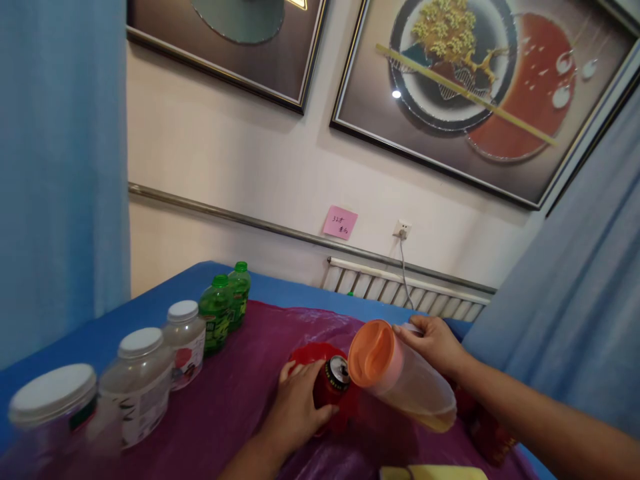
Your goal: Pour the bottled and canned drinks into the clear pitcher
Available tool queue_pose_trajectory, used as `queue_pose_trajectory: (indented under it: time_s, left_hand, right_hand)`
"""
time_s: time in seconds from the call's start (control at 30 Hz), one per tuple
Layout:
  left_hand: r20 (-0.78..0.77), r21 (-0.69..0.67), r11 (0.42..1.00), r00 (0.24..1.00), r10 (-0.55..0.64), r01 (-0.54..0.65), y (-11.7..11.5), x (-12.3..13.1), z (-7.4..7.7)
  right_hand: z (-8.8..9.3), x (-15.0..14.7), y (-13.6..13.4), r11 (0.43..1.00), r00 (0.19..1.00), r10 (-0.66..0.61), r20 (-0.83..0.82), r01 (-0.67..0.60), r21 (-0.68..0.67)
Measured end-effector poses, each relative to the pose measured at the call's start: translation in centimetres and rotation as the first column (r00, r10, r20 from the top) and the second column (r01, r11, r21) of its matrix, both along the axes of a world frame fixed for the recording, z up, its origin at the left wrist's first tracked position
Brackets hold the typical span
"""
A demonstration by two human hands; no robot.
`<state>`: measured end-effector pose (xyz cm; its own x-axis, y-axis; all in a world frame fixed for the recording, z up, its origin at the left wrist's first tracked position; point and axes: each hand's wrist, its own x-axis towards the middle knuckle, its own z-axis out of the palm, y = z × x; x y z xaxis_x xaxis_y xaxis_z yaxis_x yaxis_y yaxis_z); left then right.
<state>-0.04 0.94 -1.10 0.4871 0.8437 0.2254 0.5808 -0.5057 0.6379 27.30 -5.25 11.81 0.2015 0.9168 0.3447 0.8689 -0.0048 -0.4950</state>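
My left hand [300,400] is wrapped around a dark red drink can [331,385], its opened silver top facing up and tilted toward the right. Beneath the can lies a red plate [313,351]. In my right hand [435,347] is the handle of a clear pitcher [417,390] with an orange lid [371,353]. The pitcher is tipped left, its lid beside the can's top. Some yellowish liquid sits low at its bottom end. I cannot see any stream between pitcher and can.
White-lidded jars [143,383] and green bottles [216,313] line the left side of the purple sheet [225,400]. A red can [493,437] stands under my right forearm. A yellow cloth-like item [433,473] lies at the front. Behind are a radiator [370,280] and blue curtains [575,287].
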Motion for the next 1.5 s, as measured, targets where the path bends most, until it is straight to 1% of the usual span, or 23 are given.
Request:
queue_pose_trajectory:
  time_s: [0.33,0.7,0.8,0.93,1.23,1.37,1.5]
  left_hand:
    - [0.001,-0.002,1.000,1.000,-0.005,0.005,0.09,-0.02,-0.14]
    - [0.028,0.017,1.000,1.000,-0.008,0.007,0.06,-0.05,-0.18]
    - [0.030,0.019,1.000,0.999,-0.009,0.009,0.05,-0.07,-0.19]
    - [0.028,0.008,1.000,1.000,-0.010,0.010,-0.04,-0.08,0.00]
    - [-0.007,-0.008,1.000,1.000,-0.010,0.010,-0.22,-0.04,0.47]
    - [-0.003,-0.004,1.000,1.000,-0.010,0.010,-0.11,-0.05,0.24]
    - [0.027,0.015,1.000,1.000,-0.013,0.013,-0.01,-0.08,-0.03]
  right_hand:
    - [-0.20,0.15,-0.01,0.999,0.999,-0.030,0.025,0.029,0.018]
    - [-0.29,0.06,-0.04,0.998,0.999,-0.015,-0.037,0.018,0.062]
    - [-0.36,0.13,-0.05,0.999,0.999,-0.020,-0.035,0.022,0.049]
    - [-0.49,0.29,0.00,0.999,1.000,-0.018,-0.018,0.018,0.031]
    - [-0.65,0.43,0.15,0.998,0.999,-0.009,-0.042,0.011,0.055]
    - [-0.58,0.33,0.04,0.998,1.000,-0.008,-0.025,0.010,0.062]
    - [-0.74,0.25,0.01,0.998,0.999,-0.005,-0.046,0.008,0.064]
